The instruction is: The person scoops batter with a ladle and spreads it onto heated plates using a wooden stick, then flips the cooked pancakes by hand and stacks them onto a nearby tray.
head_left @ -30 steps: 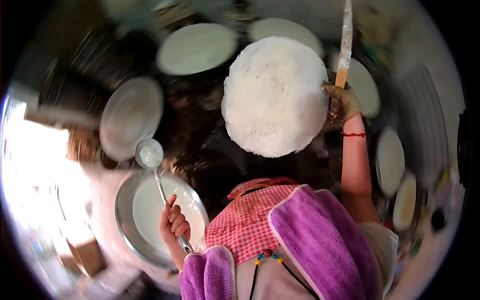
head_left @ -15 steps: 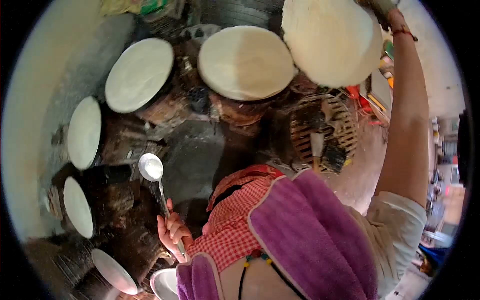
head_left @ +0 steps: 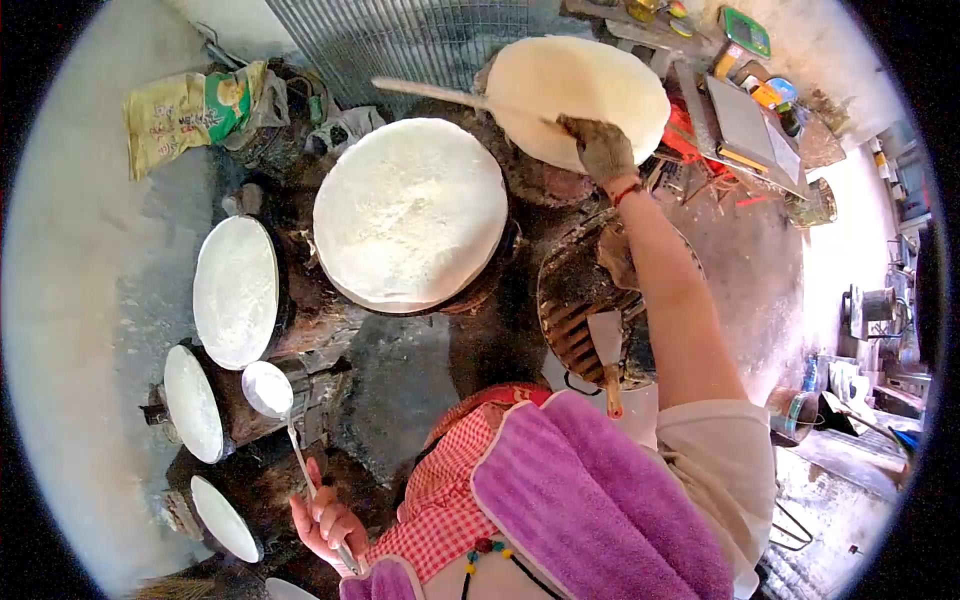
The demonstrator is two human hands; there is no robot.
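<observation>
My left hand [head_left: 328, 522] is closed around the handle of a metal ladle [head_left: 267, 390], whose round bowl holds something white. Up ahead, my gloved right hand [head_left: 600, 150] grips a long thin wooden stick [head_left: 435, 93] that points left across a pale round flatbread [head_left: 600, 75]. The glove's fingers are partly hidden from this side. Nearer and to the left, a large round griddle is covered by a white sheet of batter [head_left: 410, 215]. Another white-covered griddle [head_left: 236, 290] sits left of it, just beyond the ladle bowl.
More white-topped griddles [head_left: 193, 403] curve down the left side. A slatted round basket [head_left: 570, 335] under my right forearm bears a wooden-handled scraper [head_left: 607, 345]. A yellow-green sack [head_left: 190, 115] lies at the back left, and a small table [head_left: 745, 120] with objects stands at right.
The view has shifted. My right hand has come down and inward from the upper right, and the stick now shows. The flatbread beside it appears lower and flatter. The ladle stays in my left hand.
</observation>
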